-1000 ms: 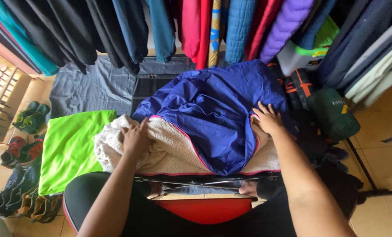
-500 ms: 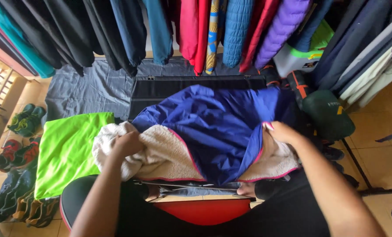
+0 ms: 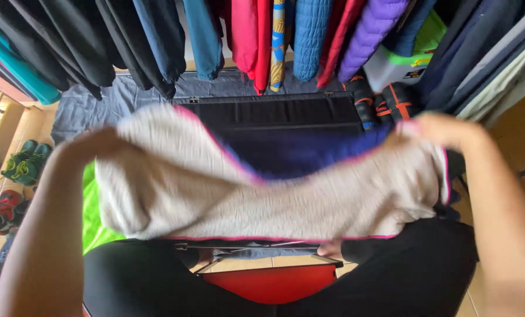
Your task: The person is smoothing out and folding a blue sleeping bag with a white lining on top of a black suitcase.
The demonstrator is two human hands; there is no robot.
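Jacket's up off the black table (image 3: 286, 111) now: left hand (image 3: 98, 147) and right hand (image 3: 438, 126) each grip an end of the fleece-lined blue jacket (image 3: 274, 194), lifted mid-air, lining facing the camera, mid-fold.

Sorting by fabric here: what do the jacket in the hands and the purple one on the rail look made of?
Jacket: cream lining looks like matte fleece or pile, judging by its nubby texture, though it is blurred; the blue shell looks like smooth woven synthetic with pink trim. Purple jacket: quilted puffer, slightly shiny, probably nylon, going by its stitched ribs.
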